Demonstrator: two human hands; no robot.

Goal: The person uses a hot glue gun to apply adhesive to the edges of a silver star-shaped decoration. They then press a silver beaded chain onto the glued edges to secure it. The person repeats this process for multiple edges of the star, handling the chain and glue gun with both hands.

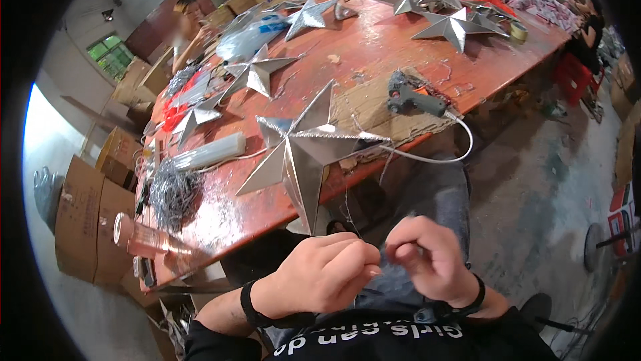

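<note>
My left hand (pixel 324 273) and my right hand (pixel 431 261) are held close together over my lap, just off the table's near edge. Both are closed, fingertips pinched. A faint thin strand runs down toward the left hand from the table edge; whatever the fingers pinch is too small to name. Just beyond them a large silver five-pointed star (pixel 304 147) rests at the table's edge, one point hanging over. To its right, a dark green glue gun (pixel 417 101) lies on a piece of cardboard (pixel 357 115), its white cord looping off the edge.
On the red-brown table (pixel 374 41) lie more silver stars (pixel 257 74), a tangle of silver wire (pixel 175 194) and clear glue sticks (pixel 210 152). A pinkish plastic bottle (pixel 150 237) stands at the left corner. Another person (pixel 190 31) sits across the table; cardboard boxes (pixel 83 217) are stacked left.
</note>
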